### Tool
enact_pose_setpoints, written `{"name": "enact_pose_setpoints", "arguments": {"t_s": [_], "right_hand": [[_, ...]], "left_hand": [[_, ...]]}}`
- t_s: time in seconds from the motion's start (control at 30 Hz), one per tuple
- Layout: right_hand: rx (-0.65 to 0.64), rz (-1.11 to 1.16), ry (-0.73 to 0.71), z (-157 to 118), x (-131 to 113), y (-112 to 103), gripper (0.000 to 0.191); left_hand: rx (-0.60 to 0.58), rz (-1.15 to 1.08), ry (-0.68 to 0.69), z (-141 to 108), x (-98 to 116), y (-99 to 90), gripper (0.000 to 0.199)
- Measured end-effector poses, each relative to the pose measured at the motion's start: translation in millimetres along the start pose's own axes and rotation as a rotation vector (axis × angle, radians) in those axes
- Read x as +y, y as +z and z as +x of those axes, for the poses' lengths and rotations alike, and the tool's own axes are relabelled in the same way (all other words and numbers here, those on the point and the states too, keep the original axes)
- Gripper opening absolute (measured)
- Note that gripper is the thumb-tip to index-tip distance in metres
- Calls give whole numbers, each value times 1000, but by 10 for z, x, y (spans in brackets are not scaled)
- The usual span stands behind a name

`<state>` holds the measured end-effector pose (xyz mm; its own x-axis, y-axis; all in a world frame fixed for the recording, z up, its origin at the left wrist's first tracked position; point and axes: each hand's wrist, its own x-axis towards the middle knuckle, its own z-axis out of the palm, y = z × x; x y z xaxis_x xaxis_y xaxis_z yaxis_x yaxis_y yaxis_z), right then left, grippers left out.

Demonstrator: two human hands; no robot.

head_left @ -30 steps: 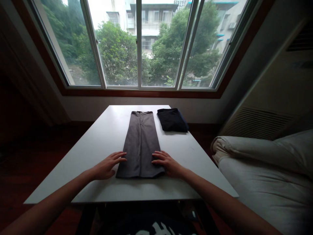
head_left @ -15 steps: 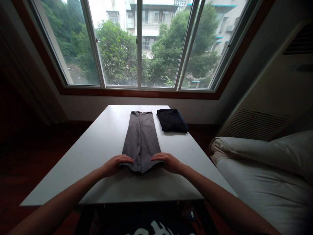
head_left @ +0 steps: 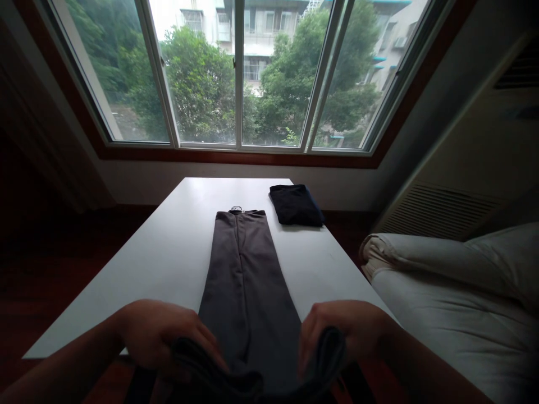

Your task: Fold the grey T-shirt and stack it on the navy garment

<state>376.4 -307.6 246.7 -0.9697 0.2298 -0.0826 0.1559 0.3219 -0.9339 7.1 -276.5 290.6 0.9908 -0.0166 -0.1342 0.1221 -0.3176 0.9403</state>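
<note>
Grey trousers (head_left: 244, 269) lie lengthwise on the white table (head_left: 164, 252), waistband toward the window and a dark cord showing at the waist. Their near end is lifted and pulled back past the table's front edge toward my body. At the left side of that end, my left hand (head_left: 168, 336) is closed on the cloth, knuckles up. My right hand (head_left: 337, 331) grips the opposite side, where the hem curls up around the fingers. The thumbs are mostly hidden, and the near edge is dark and slightly blurred.
A folded dark garment (head_left: 297, 205) sits at the table's far right corner. To the right stands a pale cushioned sofa (head_left: 446, 297). Beyond the table is a wide window (head_left: 240, 78), with a slatted beige appliance (head_left: 446, 210) to its right.
Both hands have come closer to my body and lifted the near end of the trousers. The whole garment has slid toward me, its waistband now farther from the back edge.
</note>
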Motion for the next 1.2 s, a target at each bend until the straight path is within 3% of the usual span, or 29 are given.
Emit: {"name": "enact_pose_setpoints", "arguments": {"t_s": [0.07,0.17,0.23,0.27,0.3,0.4,0.47,0.53,0.57,0.63,0.77,0.93,1.07,1.2], "right_hand": [[-39,23,-94,-31,-166,-50,58],[85,-42,-148,-118,-270,-270,54],[247,-108,-78,-166,-217,-562,49],[351,-133,-23,-163,-152,-750,47],[469,-160,12,-132,-65,-958,44],[897,-127,23,135,278,-1597,48],[1096,-42,120,386,533,-1928,51],[1213,-18,291,595,796,-2120,51],[1247,-17,396,668,931,-2164,50],[1286,-54,578,754,1210,-2164,49],[1232,-292,690,822,1713,-1974,36],[1177,-568,584,864,2031,-1634,32],[1166,-629,546,821,2131,-1399,34],[1250,-631,598,783,2205,-1274,38]], "left_hand": [[-14,-26,51,-25,172,-8,60],[101,-42,36,-117,165,-107,51],[371,-76,6,-151,-17,-287,46],[567,-104,-2,-141,-145,-425,45],[774,-133,10,-110,-289,-596,45],[1232,-203,36,89,-755,-1234,53],[1446,-184,-2,239,-1083,-1631,56],[1555,-153,-230,340,-1436,-1876,63],[1558,-118,-403,364,-1620,-1928,68],[1486,18,-626,373,-1979,-1912,72],[1375,349,-694,355,-2461,-1678,67],[1353,654,-695,418,-2517,-1433,58],[1337,557,-720,416,-2462,-1274,53],[1416,443,-556,348,-2439,-1188,39]]}}
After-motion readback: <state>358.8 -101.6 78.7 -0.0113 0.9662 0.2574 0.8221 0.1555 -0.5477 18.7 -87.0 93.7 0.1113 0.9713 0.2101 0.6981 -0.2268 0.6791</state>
